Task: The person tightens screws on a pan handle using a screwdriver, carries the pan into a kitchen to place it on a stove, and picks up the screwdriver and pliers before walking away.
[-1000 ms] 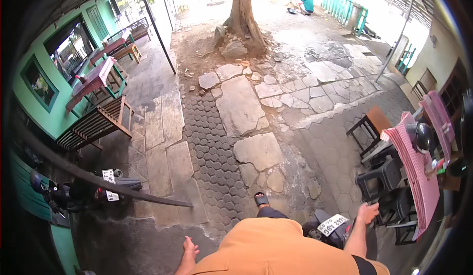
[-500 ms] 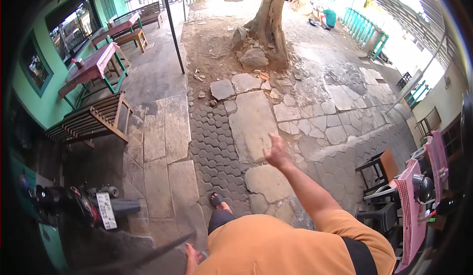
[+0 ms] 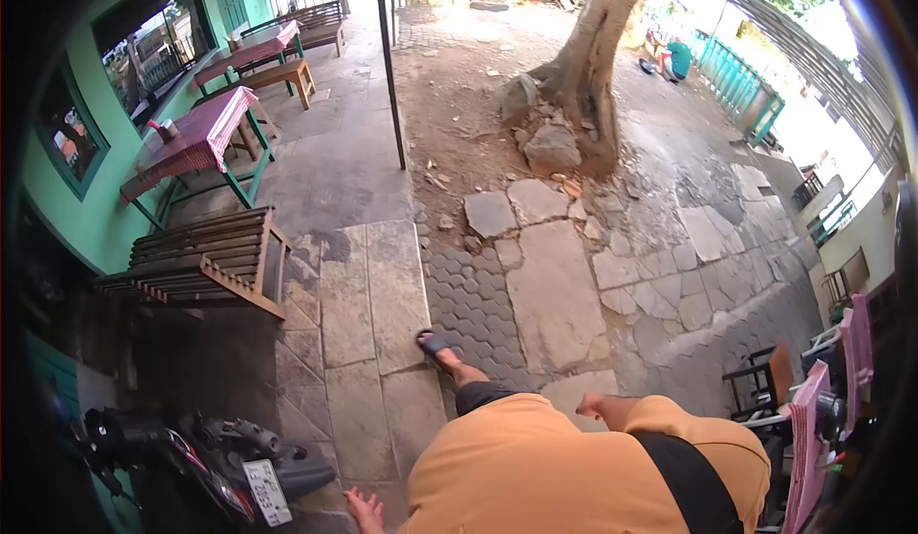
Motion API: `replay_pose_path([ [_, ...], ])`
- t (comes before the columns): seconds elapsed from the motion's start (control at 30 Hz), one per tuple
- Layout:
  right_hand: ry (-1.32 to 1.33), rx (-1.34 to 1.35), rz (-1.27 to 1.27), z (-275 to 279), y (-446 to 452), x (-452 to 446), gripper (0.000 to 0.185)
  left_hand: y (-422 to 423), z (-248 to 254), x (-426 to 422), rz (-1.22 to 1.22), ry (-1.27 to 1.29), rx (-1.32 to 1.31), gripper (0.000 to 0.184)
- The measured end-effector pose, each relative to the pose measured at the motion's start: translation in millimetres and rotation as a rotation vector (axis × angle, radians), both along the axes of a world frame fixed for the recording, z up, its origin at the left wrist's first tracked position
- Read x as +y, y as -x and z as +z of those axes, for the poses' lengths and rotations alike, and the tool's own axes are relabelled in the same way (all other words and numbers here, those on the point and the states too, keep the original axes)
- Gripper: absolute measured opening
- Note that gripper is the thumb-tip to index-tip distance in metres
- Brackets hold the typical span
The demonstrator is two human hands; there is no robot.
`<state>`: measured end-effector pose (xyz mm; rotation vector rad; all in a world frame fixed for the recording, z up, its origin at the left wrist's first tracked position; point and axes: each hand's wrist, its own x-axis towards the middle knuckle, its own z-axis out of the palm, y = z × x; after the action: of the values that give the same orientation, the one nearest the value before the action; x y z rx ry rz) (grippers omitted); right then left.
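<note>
At the lower edge of the head view my left hand (image 3: 363, 510) hangs with its fingers apart and holds nothing. It is nearest to the rear of a parked motorbike (image 3: 215, 457) with a white number plate (image 3: 267, 493). On the other side my right hand (image 3: 595, 406) shows past the orange shirt (image 3: 526, 462), over the stone paving. Its fingers look loosely extended, with nothing in them; part of the hand is hidden by the sleeve. One foot in a dark sandal (image 3: 435, 346) is stepping on the edge of the pale paving slabs (image 3: 406, 305).
A slatted wooden bench (image 3: 206, 252) and tables with red checked cloths (image 3: 191, 142) line the green wall. A thin dark post (image 3: 391, 75) stands ahead. Beyond is a tree trunk (image 3: 598, 56) with rocks. A person (image 3: 677, 61) crouches near a green fence (image 3: 736, 80). Chairs and tables are at right.
The view has moved forward and turned left, so the tree and post shift rightward. My right hand has swung back from ahead toward my body. The sandalled foot has moved onto the slab edge.
</note>
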<state>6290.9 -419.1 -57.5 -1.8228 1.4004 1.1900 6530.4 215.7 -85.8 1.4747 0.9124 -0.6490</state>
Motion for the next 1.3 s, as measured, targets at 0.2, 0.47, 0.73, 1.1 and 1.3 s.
replay_pose_path([
  [0.2,-0.045,-0.103,0.267,-47,-279,-76,0.044,-107,-5,-28,0.36,-0.05,-0.018,0.085],
  [0.47,0.197,-0.842,0.782,46,-829,-34,0.042,-165,28,-46,0.452,-0.216,0.092,0.064],
  [0.73,-0.323,-1.146,0.735,146,-1053,254,0.04,-235,4,-26,0.792,-0.076,0.272,0.069],
  [1.1,0.163,-0.782,0.678,-19,-1116,324,0.041,-371,21,208,0.75,0.054,0.217,0.065],
  [1.3,0.265,-0.98,0.508,-30,-1185,371,0.036,-551,86,376,0.719,-0.039,-0.036,0.082],
])
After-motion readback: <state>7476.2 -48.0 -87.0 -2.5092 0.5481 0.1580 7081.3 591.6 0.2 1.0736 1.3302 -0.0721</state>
